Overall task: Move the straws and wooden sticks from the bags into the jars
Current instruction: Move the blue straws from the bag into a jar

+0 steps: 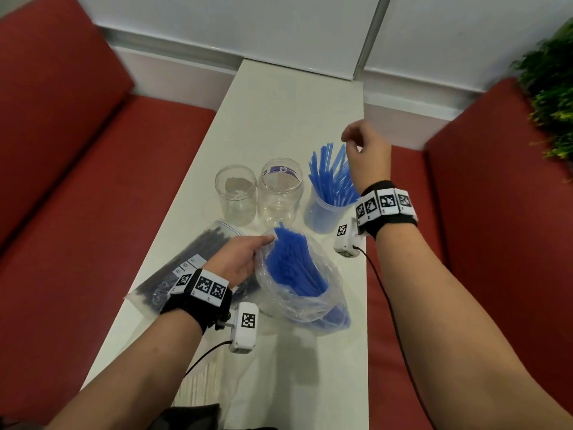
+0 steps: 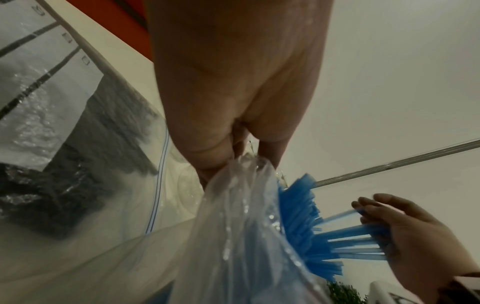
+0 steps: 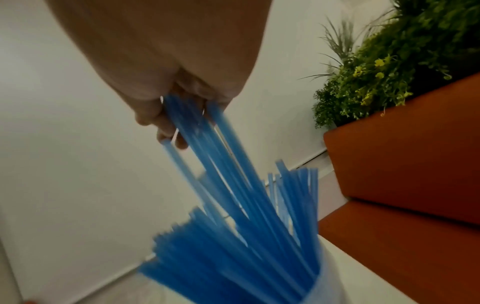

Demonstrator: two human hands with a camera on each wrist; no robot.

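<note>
white desk (image 1: 279, 119), centre of the head view, carrying all the task's things. lower centre: clear bag of blue straws (image 1: 297, 274), mouth open toward the jars and a thick bundle left inside; the left hand (image 1: 238, 259) pinches the bag's rim, its grip narrow on the plastic, as the left wrist view confirms. lower left: zip bag of dark sticks (image 1: 189, 262), lying flat under the left wrist and apparently full; whether it is sealed cannot be told. right of centre: jar of blue straws (image 1: 325, 209), partly filled, straws fanning out of its mouth. above it the right hand (image 1: 366, 150) holds a small bunch of straws (image 3: 207, 148) by their upper ends, fingers curled round them, lower ends already in among the straws in the jar. centre: two clear jars, the middle jar (image 1: 280, 193) and the left jar (image 1: 236, 193), both without straws or sticks. judged progress: straw transfer under way, well short of done; dark sticks not yet begun; two jars unfilled.
</note>
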